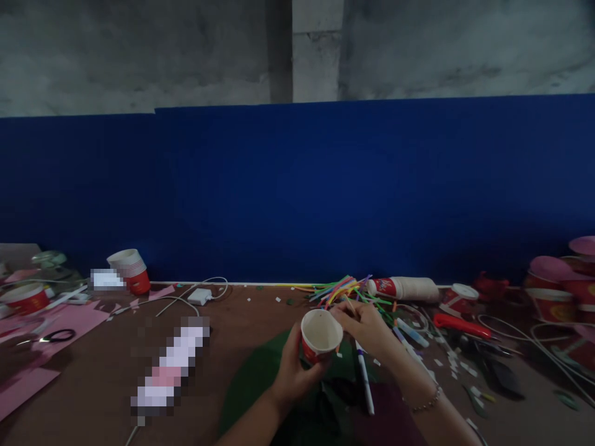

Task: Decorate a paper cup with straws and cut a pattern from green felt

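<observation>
The held cup (322, 331) is white inside and red outside. Near the far edge of the brown table (251, 319), thin strips (346, 288) mix yellow, green, orange, blue and purple. The marker (366, 384) is white with a purple end. Paper (77, 322) toward the left edge is pink; the board (302, 192) behind is plain deep blue.

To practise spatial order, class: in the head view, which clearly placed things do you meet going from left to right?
Black-handled scissors, leaning stack of red-and-white paper cups, white boxy adapter, single red-and-white paper cup held in the left fingers, right fingers, long red-handled tool.
</observation>
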Motion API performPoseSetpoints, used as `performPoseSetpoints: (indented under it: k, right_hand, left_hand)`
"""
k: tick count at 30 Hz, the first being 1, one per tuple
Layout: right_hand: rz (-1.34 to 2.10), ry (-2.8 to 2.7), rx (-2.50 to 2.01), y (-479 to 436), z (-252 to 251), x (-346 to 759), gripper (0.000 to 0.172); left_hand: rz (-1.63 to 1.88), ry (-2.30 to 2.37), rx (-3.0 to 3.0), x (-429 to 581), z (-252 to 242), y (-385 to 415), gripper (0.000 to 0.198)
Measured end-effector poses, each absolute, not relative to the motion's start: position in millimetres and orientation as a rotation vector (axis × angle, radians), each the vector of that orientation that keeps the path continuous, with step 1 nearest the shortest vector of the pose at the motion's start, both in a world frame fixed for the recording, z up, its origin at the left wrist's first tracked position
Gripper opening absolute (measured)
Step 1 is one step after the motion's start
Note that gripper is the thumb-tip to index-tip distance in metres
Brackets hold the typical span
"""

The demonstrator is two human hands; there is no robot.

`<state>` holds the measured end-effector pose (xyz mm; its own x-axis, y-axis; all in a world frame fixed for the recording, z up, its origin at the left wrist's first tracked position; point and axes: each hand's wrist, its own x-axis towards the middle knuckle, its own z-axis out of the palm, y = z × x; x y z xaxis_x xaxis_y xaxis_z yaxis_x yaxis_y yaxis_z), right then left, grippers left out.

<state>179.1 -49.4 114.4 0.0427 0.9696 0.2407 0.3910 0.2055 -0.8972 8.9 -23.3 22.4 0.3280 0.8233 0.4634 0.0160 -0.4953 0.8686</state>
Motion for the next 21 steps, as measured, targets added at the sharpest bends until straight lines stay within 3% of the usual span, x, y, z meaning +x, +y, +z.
performPoseSetpoints:
  k: [5,11,21]
  right_hand:
    - [0.659,-1.324,-1.298,-52,124,180,0.036]
    - [0.841,-0.974,-1.209,-47,121,180,0.045]
    - [0.771,-1.572,-1.409,-51,110,179,0.042]
  left_hand:
    - [1.335,0.817,1.410,16,15,-13,0.046]
    - [1.180,0.485,0.657,8,24,4,0.029]
    - [1.025,0.464,0.431,-4,30,12,0.035]
